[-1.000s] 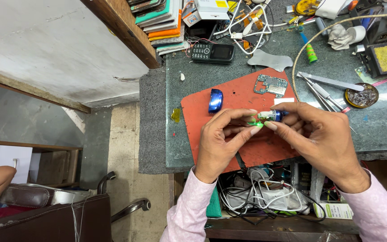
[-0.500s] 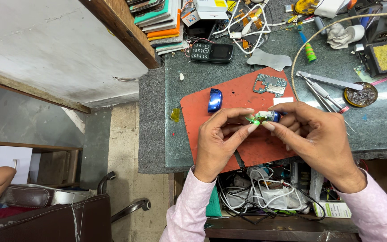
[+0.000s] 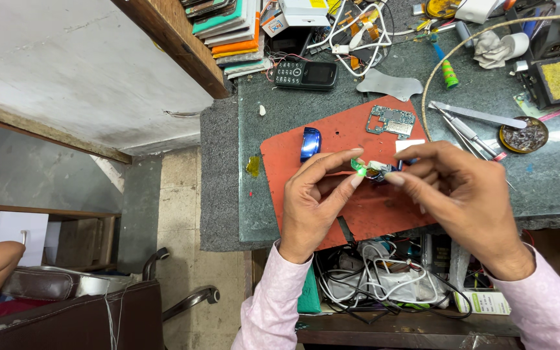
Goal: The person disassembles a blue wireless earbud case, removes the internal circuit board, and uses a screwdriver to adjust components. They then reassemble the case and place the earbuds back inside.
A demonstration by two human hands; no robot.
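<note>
Unchanged since earlier frame: both hands, left (image 3: 315, 201) and right (image 3: 461, 191), pinching one small green-and-blue part (image 3: 374, 170) above red mat (image 3: 358, 207) on table (image 3: 552, 175). Part mostly hidden by fingertips; kind unclear. Blue shell (image 3: 310, 143) at 10 o'clock, circuit board (image 3: 391, 120) at 12, tweezers (image 3: 465, 129) at 2.

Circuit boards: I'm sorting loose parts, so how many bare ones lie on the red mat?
1: a green circuit board lies near the red mat's far edge. The small part pinched between both hands may hide another.
</note>
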